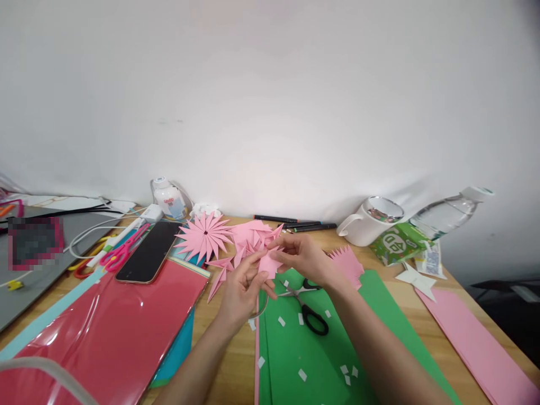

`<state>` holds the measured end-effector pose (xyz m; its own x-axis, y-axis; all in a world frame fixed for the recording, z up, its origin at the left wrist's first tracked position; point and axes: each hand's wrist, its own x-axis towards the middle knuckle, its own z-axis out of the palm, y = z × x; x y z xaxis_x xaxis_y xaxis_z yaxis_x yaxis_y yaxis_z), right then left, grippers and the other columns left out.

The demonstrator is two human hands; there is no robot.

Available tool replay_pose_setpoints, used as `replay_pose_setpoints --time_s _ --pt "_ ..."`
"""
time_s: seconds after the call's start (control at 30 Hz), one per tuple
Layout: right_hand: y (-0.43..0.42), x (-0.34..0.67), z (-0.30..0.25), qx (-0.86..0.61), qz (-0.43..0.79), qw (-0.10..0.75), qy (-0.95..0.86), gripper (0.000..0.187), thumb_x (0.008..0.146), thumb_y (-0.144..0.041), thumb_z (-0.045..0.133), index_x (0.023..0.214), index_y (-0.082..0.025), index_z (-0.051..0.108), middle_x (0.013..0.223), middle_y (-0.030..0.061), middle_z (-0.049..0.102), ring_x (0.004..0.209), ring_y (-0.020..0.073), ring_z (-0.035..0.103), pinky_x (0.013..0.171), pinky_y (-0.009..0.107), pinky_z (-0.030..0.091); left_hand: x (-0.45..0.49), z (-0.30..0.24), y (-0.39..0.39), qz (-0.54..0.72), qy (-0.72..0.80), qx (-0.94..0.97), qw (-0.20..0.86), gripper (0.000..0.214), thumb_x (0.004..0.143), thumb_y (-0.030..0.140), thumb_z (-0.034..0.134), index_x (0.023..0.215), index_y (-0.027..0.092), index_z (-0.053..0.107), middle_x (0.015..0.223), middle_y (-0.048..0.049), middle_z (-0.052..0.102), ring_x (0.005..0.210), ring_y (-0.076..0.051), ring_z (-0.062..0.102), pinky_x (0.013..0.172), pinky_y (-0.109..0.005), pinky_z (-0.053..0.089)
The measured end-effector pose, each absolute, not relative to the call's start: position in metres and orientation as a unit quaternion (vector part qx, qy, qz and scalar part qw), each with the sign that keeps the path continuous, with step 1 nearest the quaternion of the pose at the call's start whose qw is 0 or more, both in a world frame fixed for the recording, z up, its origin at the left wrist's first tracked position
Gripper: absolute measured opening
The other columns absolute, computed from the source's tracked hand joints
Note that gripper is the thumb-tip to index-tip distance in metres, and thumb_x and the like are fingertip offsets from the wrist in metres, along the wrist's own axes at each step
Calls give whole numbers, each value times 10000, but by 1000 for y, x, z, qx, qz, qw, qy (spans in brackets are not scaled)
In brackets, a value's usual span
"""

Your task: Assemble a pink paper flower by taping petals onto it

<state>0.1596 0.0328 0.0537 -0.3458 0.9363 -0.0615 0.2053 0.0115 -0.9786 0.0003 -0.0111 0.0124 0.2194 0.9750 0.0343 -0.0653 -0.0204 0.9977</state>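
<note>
Between both hands is a small piece of folded pink paper (268, 266). My left hand (244, 287) pinches its lower left side, and my right hand (301, 257) grips its upper right edge. Just behind them lies a pile of pointed pink paper pieces (247, 235), partly hidden by my fingers. A pink paper star with many points (205, 236) rests to the left. Below my right hand, black-handled scissors (314, 319) lie spread on green paper (304, 354), among several small white scraps (302, 375).
At left are a phone (149, 253), pink scissors (122, 253), red sheets in a clear sleeve (122, 332) and a white bottle (169, 199). Pens (312, 226) lie by the wall. To the right stand a mug (367, 225), a green box (394, 244), a tilted water bottle (451, 212) and pink strips (472, 343).
</note>
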Motion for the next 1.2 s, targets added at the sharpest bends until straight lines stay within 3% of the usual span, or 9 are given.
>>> replay_pose_setpoints --time_s 0.1,0.23,0.37,0.57,0.73,0.9,1.0,1.1,1.2 --pt "29 153 54 -472 503 348 -635 212 694 -311 649 815 -138 638 673 -5 596 573 106 547 520 226 471 1 10 -11 471 426 542 550 456 839 316 550 1232 101 463 665 -31 679 518 -163 662 537 -245 473" --pt "27 146 50 -526 437 345 -643 301 612 -289 723 856 -138 632 628 -29 569 529 92 475 489 211 393 3 9 -11 473 430 531 556 439 826 309 566 1211 118 480 701 -33 683 530 -161 664 519 -235 471" --pt "28 146 47 -538 397 339 -662 305 614 -245 713 892 -151 630 674 -31 578 539 87 456 511 214 382 2 11 -11 475 429 529 557 444 824 315 573 1213 122 483 699 -34 689 528 -164 664 536 -245 479" --pt "28 147 50 -503 478 367 -620 353 603 -231 721 912 -164 564 634 -45 550 515 92 488 486 225 444 0 14 -12 477 424 532 556 499 803 352 614 1231 122 499 678 -40 698 537 -177 667 585 -266 485" --pt "32 152 51 -478 551 373 -573 331 679 -345 687 921 -165 550 602 -53 503 533 105 543 545 282 544 0 16 -11 469 419 530 569 583 812 371 601 1297 85 448 649 -37 694 521 -176 663 588 -264 477" --pt "35 154 54 -460 581 368 -562 350 740 -459 599 920 -161 555 664 -36 490 548 98 525 581 308 548 -1 13 -10 472 416 521 577 611 813 376 601 1317 75 431 652 -44 697 524 -174 663 596 -264 479" --pt "33 152 54 -479 522 354 -610 386 737 -457 602 977 -157 562 711 -18 509 604 116 512 564 285 502 -2 11 -9 471 415 519 580 621 812 369 604 1330 81 420 661 -45 699 513 -170 658 581 -260 474" --pt "30 149 52 -515 416 341 -667 452 638 -347 711 1025 -163 567 711 -27 530 608 117 477 555 251 423 -1 11 -10 464 414 524 582 611 823 364 589 1342 94 412 676 -44 701 516 -170 659 577 -264 480" --pt "30 148 49 -524 399 339 -672 336 651 -270 674 956 -162 585 657 -39 509 566 104 446 528 230 375 0 12 -11 466 418 532 570 569 836 349 574 1336 116 433 672 -35 699 538 -174 664 597 -272 487"
